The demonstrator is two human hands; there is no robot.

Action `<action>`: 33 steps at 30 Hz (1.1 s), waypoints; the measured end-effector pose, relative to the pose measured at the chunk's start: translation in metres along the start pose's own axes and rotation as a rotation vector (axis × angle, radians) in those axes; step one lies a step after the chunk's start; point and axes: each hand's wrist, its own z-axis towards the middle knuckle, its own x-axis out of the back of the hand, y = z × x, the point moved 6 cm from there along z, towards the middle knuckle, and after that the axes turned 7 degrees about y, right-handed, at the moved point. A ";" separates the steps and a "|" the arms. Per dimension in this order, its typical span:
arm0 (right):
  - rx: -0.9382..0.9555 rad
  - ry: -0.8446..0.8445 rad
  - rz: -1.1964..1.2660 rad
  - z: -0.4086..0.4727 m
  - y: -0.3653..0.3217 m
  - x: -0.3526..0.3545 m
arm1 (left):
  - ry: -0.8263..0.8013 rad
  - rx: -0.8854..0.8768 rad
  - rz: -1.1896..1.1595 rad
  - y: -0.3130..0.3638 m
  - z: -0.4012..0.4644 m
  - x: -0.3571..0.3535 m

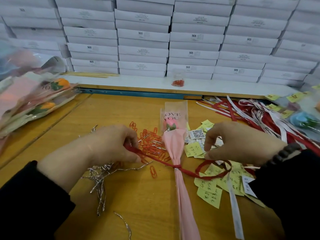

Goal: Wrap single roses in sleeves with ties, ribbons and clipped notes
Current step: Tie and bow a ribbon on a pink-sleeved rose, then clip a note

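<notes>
Pinched between the curled fingers of the left hand [112, 144], one end of a red ribbon [155, 161] runs rightward to a knot around the neck of a pink sleeved rose [174, 144]. Right of the knot the ribbon loops back toward the right hand [239, 144]; whether those curled fingers grip it cannot be told. Just below the knot sits a silver twist tie [176, 169]. Between the left hand and the rose lie orange paper clips [152, 144]; under the right hand, yellow handwritten notes [210, 196]. Loose silver ties [100, 177] lie below the left hand.
</notes>
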 end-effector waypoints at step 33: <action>0.122 0.138 0.450 0.010 -0.040 -0.036 | 0.429 -0.259 0.035 0.038 0.000 -0.019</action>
